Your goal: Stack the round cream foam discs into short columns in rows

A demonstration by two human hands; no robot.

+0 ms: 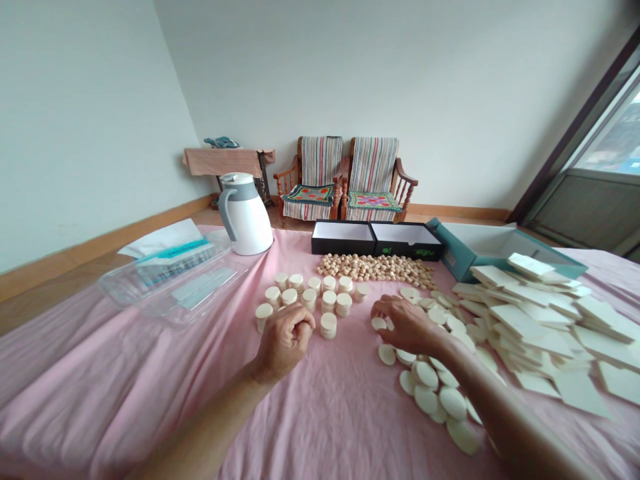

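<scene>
My left hand [286, 337] is curled into a fist just in front of the stacks of round wooden discs [329, 325]; whatever its fingers hold, if anything, is hidden. To the right, my right hand [404, 323] hovers low over the near edge of a loose spread of pale wooden discs [426, 375]. Its fingers are bent downward and apart, with a single disc [379, 323] right beneath the fingertips. Several short, neat disc stacks stand in rough rows beyond my left hand.
Small round wooden beads [375, 267] lie before two black open boxes [345, 247]. A heap of square wooden pieces [530, 320] leans by a teal box [460, 260]. A white jug [253, 223] and a clear plastic tray [150, 287] sit left on the pink cloth [320, 413].
</scene>
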